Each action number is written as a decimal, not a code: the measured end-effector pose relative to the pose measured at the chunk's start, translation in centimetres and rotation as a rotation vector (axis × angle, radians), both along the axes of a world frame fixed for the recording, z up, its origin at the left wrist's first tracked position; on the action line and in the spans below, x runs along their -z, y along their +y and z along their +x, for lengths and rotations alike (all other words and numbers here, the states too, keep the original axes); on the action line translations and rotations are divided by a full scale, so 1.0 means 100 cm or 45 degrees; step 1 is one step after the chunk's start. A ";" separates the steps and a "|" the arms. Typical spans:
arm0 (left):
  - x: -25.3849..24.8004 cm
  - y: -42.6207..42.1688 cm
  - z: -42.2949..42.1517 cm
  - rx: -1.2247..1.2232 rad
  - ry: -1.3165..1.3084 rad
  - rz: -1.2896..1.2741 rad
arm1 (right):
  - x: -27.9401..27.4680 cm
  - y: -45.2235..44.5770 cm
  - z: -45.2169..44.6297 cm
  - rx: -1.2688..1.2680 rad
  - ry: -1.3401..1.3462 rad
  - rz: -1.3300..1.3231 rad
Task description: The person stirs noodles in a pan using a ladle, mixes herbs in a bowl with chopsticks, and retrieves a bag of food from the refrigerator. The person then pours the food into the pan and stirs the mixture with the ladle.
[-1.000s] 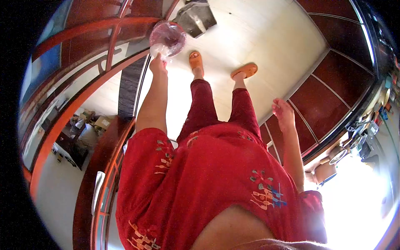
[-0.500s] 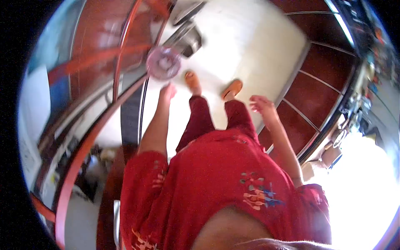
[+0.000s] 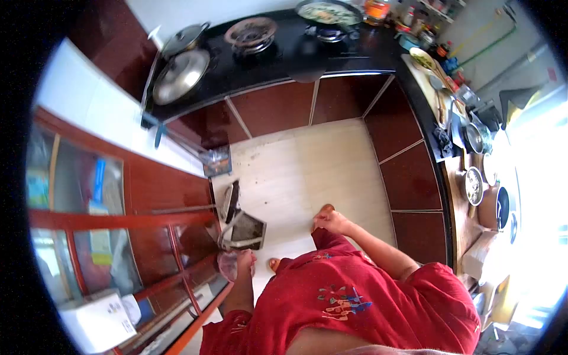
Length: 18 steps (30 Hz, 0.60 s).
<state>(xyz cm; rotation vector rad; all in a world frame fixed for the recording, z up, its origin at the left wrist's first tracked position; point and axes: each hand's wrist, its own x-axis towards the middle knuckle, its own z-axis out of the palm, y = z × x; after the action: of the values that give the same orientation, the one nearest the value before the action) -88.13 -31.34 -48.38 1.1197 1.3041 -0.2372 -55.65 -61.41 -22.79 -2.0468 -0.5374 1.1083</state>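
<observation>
My left hand (image 3: 245, 260) hangs low beside the red-framed cabinet, fingers curled in, with no object visible in it. Just beside it in view is a round, translucent pinkish container (image 3: 227, 266); I cannot tell whether the hand touches it. A grey dustpan (image 3: 247, 231) lies on the floor just beyond. My right hand (image 3: 331, 222) is held out in front of my red shirt, loosely bent fingers apart and nothing seen in them. Behind it shows part of an orange slipper (image 3: 325, 208); the other slipper (image 3: 274, 264) is near my left hand.
Ahead, a black counter holds a lidded wok (image 3: 182, 77), a brown pan (image 3: 251, 32) on a burner and a wok with food (image 3: 329, 12). Dishes, bottles and pots (image 3: 494, 207) crowd the right counter. A glass-doored red cabinet (image 3: 148, 207) stands on my left.
My view has tilted up and swung, bringing the stove counter into sight. The container and dustpan appear lower in view. My right hand has come inward, its fingers more bent.
</observation>
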 end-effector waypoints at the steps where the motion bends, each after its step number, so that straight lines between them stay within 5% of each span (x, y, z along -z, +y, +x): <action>1: -0.017 0.004 0.040 -0.016 0.025 -0.090 | -0.003 -0.009 0.025 -0.038 -0.150 0.022; 3: -0.102 -0.027 0.129 -0.081 -0.114 -0.072 | -0.030 -0.025 0.071 0.024 -0.161 0.016; 7: -0.135 -0.078 0.265 0.223 -0.188 -0.005 | -0.044 -0.071 0.143 0.242 -0.239 0.024; 12: -0.157 -0.114 0.384 0.402 -0.413 -0.080 | -0.043 -0.118 0.187 0.544 -0.070 0.032; 18: -0.138 -0.090 0.463 0.401 -0.137 -0.097 | -0.037 -0.141 0.224 0.579 0.120 -0.016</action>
<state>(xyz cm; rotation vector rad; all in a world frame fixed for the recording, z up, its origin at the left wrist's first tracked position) -41.79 -40.35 -34.55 1.2529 1.0121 -0.4500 -33.26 -75.52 -19.10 -1.9812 -0.0109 0.9246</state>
